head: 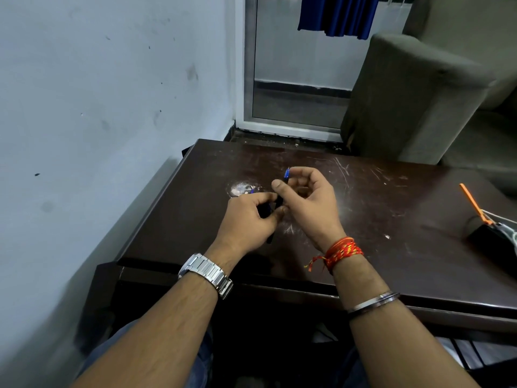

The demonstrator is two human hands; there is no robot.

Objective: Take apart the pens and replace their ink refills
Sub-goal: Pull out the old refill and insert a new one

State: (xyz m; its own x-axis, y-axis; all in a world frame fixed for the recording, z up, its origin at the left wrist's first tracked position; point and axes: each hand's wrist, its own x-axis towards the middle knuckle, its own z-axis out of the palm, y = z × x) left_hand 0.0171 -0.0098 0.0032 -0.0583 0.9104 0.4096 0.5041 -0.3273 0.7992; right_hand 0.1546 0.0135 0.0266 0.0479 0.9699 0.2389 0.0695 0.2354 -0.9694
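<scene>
Both hands meet above the middle of a dark brown table [391,208]. My right hand [310,203] pinches a dark pen [280,198] between thumb and fingers; its blue tip end sticks up past the index finger. My left hand [247,222] grips the lower part of the same dark pen body, and its fingers hide what else it may hold. A small blue piece [251,191] shows just beyond the left hand's fingertips; I cannot tell whether it is held or lying on the table.
A whitish worn patch [240,188] marks the tabletop behind the hands. An orange pen [472,203] and a black box with white cords [495,239] lie at the table's right edge. A wall runs along the left, a grey sofa [414,99] stands behind.
</scene>
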